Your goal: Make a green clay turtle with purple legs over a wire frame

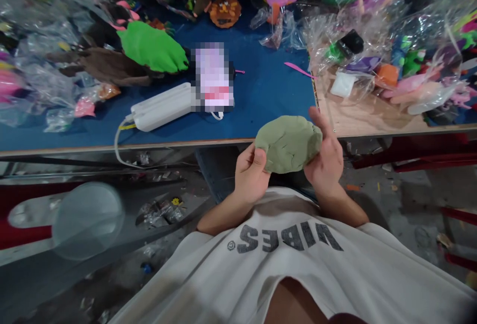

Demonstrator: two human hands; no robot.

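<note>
A flattened, oval slab of grey-green modelling clay point(286, 145) is held up between both hands at the front edge of the table. Its surface shows creases and small cracks. My left hand point(253, 172) grips its left end, thumb on top and fingers beneath. At the opposite end, my right hand point(326, 157) supports the slab against the palm, with its index finger stretched up past the rim and other fingers partly hidden behind the clay.
On the blue table point(261, 90) lie a white power strip point(164, 108), a blurred-out phone-like item point(214, 75), a pink modelling tool point(300, 69), a green clay piece point(152, 48) and a brown one point(112, 65). Bagged clay figures crowd both sides. A translucent tub point(87, 219) stands lower left.
</note>
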